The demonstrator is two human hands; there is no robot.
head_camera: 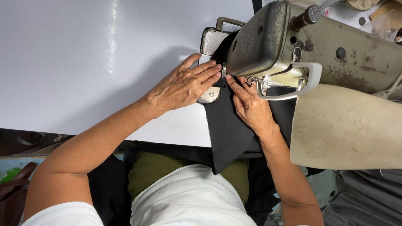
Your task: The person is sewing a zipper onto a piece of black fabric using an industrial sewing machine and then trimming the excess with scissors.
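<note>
Single cam on my head, looking steeply down, close over the white surface. Sewing machine fills upper right. My lap at bottom edge.

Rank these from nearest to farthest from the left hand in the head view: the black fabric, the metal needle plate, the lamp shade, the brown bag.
From the left hand:
1. Black fabric, under its fingertips.
2. Metal needle plate, just below the fingers; nearly as close.
3. Lamp shade, far right.
4. Brown bag, bottom-left corner.
</note>
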